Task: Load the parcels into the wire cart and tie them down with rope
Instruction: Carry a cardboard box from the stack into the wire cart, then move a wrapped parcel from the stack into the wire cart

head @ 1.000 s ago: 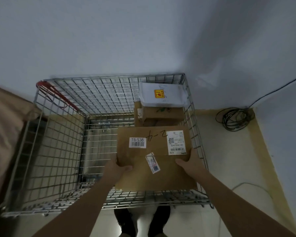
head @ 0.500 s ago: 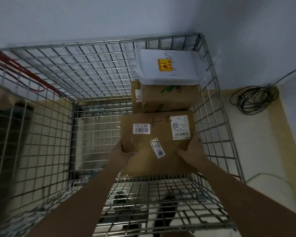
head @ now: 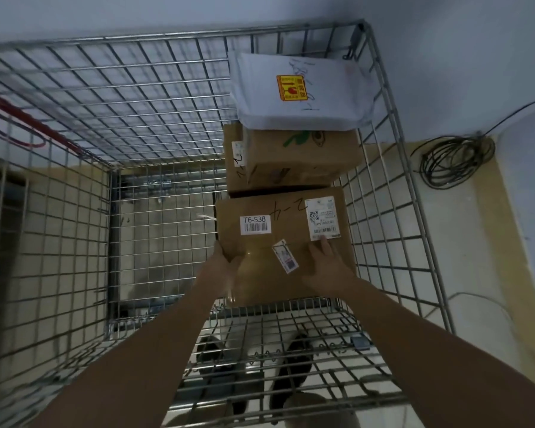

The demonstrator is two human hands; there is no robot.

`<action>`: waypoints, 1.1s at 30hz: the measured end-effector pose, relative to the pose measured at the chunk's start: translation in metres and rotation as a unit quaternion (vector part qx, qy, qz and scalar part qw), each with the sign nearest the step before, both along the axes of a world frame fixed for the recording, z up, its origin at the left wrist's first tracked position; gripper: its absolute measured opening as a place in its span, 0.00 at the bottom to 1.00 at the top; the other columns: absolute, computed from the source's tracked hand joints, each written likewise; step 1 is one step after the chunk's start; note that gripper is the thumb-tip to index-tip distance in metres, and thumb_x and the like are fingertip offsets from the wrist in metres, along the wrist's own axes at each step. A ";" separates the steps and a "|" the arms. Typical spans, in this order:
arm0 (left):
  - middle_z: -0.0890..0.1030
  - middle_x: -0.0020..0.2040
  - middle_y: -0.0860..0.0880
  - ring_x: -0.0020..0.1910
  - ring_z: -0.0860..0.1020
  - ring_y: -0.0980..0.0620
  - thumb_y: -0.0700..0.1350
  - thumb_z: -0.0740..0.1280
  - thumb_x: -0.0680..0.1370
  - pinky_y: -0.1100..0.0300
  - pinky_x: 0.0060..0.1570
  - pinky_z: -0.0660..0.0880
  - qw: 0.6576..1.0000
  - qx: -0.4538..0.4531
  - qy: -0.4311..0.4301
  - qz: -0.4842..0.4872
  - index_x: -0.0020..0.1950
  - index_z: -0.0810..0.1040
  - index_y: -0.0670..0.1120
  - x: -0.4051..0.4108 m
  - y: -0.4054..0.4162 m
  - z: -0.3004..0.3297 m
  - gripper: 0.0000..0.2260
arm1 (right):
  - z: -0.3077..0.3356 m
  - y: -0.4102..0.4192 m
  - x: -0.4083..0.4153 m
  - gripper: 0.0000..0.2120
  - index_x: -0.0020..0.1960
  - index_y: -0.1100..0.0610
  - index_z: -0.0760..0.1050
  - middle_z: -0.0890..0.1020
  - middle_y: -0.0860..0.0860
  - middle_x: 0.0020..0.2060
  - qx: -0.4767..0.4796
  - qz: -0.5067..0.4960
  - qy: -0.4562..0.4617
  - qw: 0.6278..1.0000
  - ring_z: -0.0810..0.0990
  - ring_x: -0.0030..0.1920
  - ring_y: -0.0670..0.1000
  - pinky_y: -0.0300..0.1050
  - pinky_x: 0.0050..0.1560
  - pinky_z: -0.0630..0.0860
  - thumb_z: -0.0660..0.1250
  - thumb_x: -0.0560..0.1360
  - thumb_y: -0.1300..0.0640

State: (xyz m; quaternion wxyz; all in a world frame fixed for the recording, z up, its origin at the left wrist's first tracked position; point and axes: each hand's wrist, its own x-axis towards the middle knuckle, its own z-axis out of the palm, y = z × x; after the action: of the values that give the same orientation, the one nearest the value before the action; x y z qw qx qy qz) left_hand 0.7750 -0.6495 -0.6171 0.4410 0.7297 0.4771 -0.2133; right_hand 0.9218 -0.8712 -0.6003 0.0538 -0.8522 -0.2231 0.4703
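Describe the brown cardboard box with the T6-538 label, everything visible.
The brown cardboard box with the T6-538 label lies flat, low inside the wire cart, right side, just before another cardboard box. Top bears a barcode label, a shipping label, a small tilted sticker, handwriting. The left hand grips its near-left corner; the right hand rests flat on top.

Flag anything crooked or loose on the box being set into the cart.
One small label on the T6-538 box sits askew, slanted between both hands; the box's other two labels lie nearly square. Nothing else stands out.
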 end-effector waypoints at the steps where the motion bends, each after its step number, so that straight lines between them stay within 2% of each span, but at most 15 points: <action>1: 0.81 0.57 0.49 0.40 0.79 0.54 0.56 0.66 0.79 0.60 0.34 0.72 1.000 -0.002 -0.007 -0.003 0.78 0.57 0.53 0.001 0.003 0.008 0.30 | 0.007 0.000 0.001 0.44 0.82 0.51 0.49 0.41 0.56 0.81 0.007 -0.013 -0.012 1.000 0.44 0.81 0.60 0.60 0.79 0.55 0.67 0.74 0.41; 3: 0.80 0.58 0.51 0.39 0.81 0.57 0.57 0.66 0.80 0.62 0.34 0.77 1.000 0.005 -0.023 -0.005 0.80 0.53 0.51 0.002 0.012 0.036 0.34 | 0.031 0.002 0.004 0.42 0.82 0.52 0.51 0.44 0.55 0.82 0.009 -0.034 -0.030 0.999 0.49 0.81 0.60 0.58 0.78 0.56 0.67 0.76 0.42; 4: 0.79 0.60 0.51 0.41 0.83 0.57 0.59 0.66 0.80 0.62 0.37 0.79 0.999 0.013 -0.029 -0.012 0.81 0.50 0.50 0.003 0.017 0.054 0.37 | 0.047 0.002 0.005 0.41 0.82 0.53 0.52 0.45 0.55 0.82 0.009 -0.042 -0.033 0.999 0.51 0.80 0.60 0.58 0.78 0.58 0.67 0.76 0.42; 5: 0.78 0.64 0.48 0.48 0.84 0.53 0.59 0.66 0.80 0.57 0.45 0.81 0.999 0.029 -0.033 -0.023 0.82 0.50 0.50 0.004 0.023 0.073 0.38 | 0.065 0.003 0.006 0.40 0.82 0.53 0.54 0.46 0.55 0.82 0.010 -0.046 -0.032 0.998 0.53 0.80 0.59 0.57 0.78 0.60 0.67 0.76 0.43; 6: 0.76 0.70 0.46 0.57 0.82 0.47 0.59 0.66 0.80 0.51 0.55 0.79 0.998 0.050 -0.032 -0.036 0.82 0.50 0.49 0.004 0.031 0.094 0.38 | 0.085 0.005 0.007 0.38 0.81 0.53 0.56 0.48 0.55 0.82 0.015 -0.047 -0.031 0.998 0.56 0.79 0.59 0.56 0.77 0.62 0.67 0.77 0.45; 8: 0.70 0.76 0.43 0.67 0.76 0.41 0.58 0.65 0.81 0.49 0.64 0.73 0.995 0.080 -0.024 -0.054 0.82 0.51 0.48 0.003 0.050 0.142 0.36 | 0.132 0.010 0.012 0.32 0.78 0.56 0.64 0.60 0.57 0.78 0.046 -0.053 -0.029 0.997 0.65 0.75 0.60 0.53 0.72 0.68 0.68 0.77 0.50; 10: 0.68 0.77 0.42 0.70 0.73 0.40 0.58 0.65 0.81 0.47 0.67 0.70 0.990 0.114 -0.030 -0.082 0.82 0.50 0.48 0.004 0.071 0.198 0.36 | 0.187 0.018 0.021 0.26 0.73 0.59 0.69 0.71 0.58 0.70 0.055 -0.047 -0.042 0.996 0.72 0.70 0.60 0.49 0.65 0.72 0.68 0.77 0.54; 14: 0.64 0.79 0.45 0.74 0.68 0.40 0.60 0.63 0.80 0.41 0.71 0.68 0.948 0.245 -0.083 -0.183 0.82 0.55 0.49 0.002 0.113 0.325 0.34 | 0.318 0.045 0.039 0.25 0.73 0.55 0.70 0.72 0.57 0.69 0.087 -0.014 -0.116 0.989 0.76 0.63 0.56 0.52 0.63 0.75 0.67 0.77 0.51; 16: 0.62 0.80 0.45 0.77 0.64 0.42 0.64 0.60 0.80 0.42 0.73 0.64 0.920 0.309 -0.096 -0.222 0.81 0.57 0.48 0.000 0.132 0.389 0.34 | 0.382 0.061 0.041 0.28 0.75 0.54 0.67 0.70 0.58 0.73 0.110 -0.003 -0.165 0.980 0.74 0.66 0.57 0.55 0.67 0.73 0.67 0.78 0.48; 18: 0.60 0.81 0.45 0.78 0.61 0.43 0.69 0.55 0.79 0.43 0.76 0.60 0.892 0.364 -0.098 -0.250 0.82 0.56 0.49 -0.008 0.146 0.451 0.36 | 0.445 0.076 0.037 0.33 0.79 0.53 0.61 0.63 0.56 0.78 0.118 0.009 -0.225 0.967 0.65 0.75 0.58 0.55 0.74 0.64 0.66 0.79 0.43; 20: 0.57 0.82 0.45 0.80 0.58 0.44 0.72 0.51 0.78 0.44 0.77 0.56 0.872 0.405 -0.103 -0.255 0.82 0.54 0.51 -0.023 0.157 0.509 0.39 | 0.505 0.090 0.030 0.35 0.80 0.52 0.58 0.59 0.55 0.80 0.135 0.033 -0.268 0.953 0.59 0.78 0.57 0.55 0.76 0.59 0.65 0.79 0.40; 23: 0.56 0.82 0.46 0.80 0.55 0.45 0.74 0.48 0.77 0.44 0.78 0.53 0.847 0.464 -0.112 -0.236 0.82 0.53 0.52 -0.055 0.168 0.588 0.40 | 0.585 0.110 0.015 0.38 0.81 0.51 0.56 0.56 0.54 0.81 0.153 0.075 -0.323 0.931 0.56 0.80 0.56 0.56 0.78 0.56 0.62 0.78 0.35; 28: 0.56 0.82 0.47 0.81 0.54 0.45 0.75 0.48 0.75 0.45 0.79 0.50 0.827 0.530 -0.106 -0.157 0.82 0.54 0.53 -0.142 0.175 0.682 0.41 | 0.684 0.146 -0.039 0.39 0.82 0.50 0.55 0.58 0.55 0.81 0.240 0.139 -0.392 0.877 0.54 0.80 0.55 0.54 0.78 0.54 0.61 0.78 0.33; 33: 0.57 0.82 0.47 0.80 0.55 0.43 0.75 0.48 0.75 0.44 0.78 0.52 0.815 0.568 -0.071 -0.086 0.82 0.55 0.53 -0.256 0.178 0.735 0.42 | 0.739 0.194 -0.118 0.41 0.82 0.48 0.52 0.57 0.53 0.81 0.300 0.199 -0.400 0.843 0.53 0.80 0.54 0.53 0.78 0.53 0.60 0.76 0.31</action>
State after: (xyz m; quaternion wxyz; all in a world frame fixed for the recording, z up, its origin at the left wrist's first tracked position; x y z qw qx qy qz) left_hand 0.5190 -0.4713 0.1183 -0.0394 0.9018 0.4158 0.1110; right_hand 0.8043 -0.6771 0.1385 0.1181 -0.8456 -0.5206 -0.0004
